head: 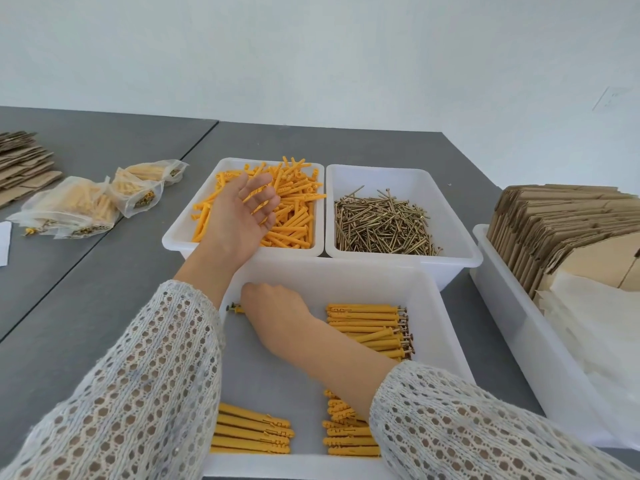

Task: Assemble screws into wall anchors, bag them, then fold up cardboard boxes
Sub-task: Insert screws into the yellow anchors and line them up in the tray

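Two risks: left hand [242, 209], spread at 12 o'clock, scatters anchors [294, 209]; right hand [273, 306] pinches an assembled anchor [235, 309] and may drop it.

Bare floor [277, 382] between anchor bundles [367, 327].

sleeves [145, 368]: white open-knit mesh, hex holes | loose, wide cuffs | hands bare, no rings/watch
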Motion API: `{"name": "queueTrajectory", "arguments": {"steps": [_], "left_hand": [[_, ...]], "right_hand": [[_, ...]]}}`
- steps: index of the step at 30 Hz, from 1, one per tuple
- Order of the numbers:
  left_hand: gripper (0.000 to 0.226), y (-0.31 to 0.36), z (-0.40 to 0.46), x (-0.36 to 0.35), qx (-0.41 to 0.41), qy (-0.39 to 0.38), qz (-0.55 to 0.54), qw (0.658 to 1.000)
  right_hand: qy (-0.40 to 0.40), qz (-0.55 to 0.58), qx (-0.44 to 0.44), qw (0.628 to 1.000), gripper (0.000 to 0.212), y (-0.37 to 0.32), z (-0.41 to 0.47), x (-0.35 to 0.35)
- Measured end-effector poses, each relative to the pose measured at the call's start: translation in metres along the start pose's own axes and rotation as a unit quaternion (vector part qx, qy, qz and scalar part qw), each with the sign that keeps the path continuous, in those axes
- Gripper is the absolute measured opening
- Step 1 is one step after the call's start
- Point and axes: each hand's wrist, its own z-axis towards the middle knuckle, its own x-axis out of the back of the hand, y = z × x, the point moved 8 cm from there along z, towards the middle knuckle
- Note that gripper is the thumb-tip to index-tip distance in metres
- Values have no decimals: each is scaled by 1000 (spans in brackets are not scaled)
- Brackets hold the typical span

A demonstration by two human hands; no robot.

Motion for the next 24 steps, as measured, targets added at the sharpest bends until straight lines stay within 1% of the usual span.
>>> {"name": "queueTrajectory", "arguments": {"steps": [4,7,8,9,10,11,12,13,14,15,16,17,18,19,20,22,23,24], "left_hand": [[28,0,1,0,0,2,13,1000],[17,4,2,-2,-46,35,86,995],[15,6,2,-3,-70,52,126,988],[16,8,1,-4,-100,68,171,978],[20,11,-1,-6,-141,77,228,960],[24,16,-4,-10,-189,75,301,932],[26,18,-9,-17,-239,62,384,890],[28,18,-13,-25,-283,41,472,834],[30,15,-16,-33,-316,18,559,767],[32,10,-18,-37,-331,0,636,698],[34,4,-17,-37,-324,-2,696,640],[34,0,-14,-33,-296,11,738,606],[34,-3,-10,-26,-253,27,766,591],[34,-6,-7,-21,-207,30,785,584],[34,-11,-3,-17,-164,15,802,574],[38,-22,-1,-17,-103,-39,828,550],[40,-25,-2,-19,-90,-57,831,546],[40,-25,-2,-20,-87,-65,829,549]], "right_hand": [[-8,-11,6,1000,27,-2,1,2],[-17,-30,26,999,24,4,1,31],[-28,0,30,999,19,10,0,45],[-40,58,26,997,15,20,-1,58],[-24,125,12,992,18,33,-3,74],[33,183,-14,982,21,51,-4,91],[119,223,-56,966,22,75,-8,107],[214,222,-107,945,22,103,-15,119],[281,184,-165,927,21,130,-24,123],[304,141,-220,916,19,155,-32,119],[279,113,-272,914,17,179,-37,108],[219,100,-317,917,16,199,-39,93],[151,96,-354,918,18,212,-41,78],[90,93,-383,915,24,219,-41,65],[48,91,-399,911,32,223,-41,57],[-3,97,-407,908,49,222,-36,50],[-17,107,-403,909,51,221,-33,48],[-23,117,-397,910,50,221,-30,48]]}}
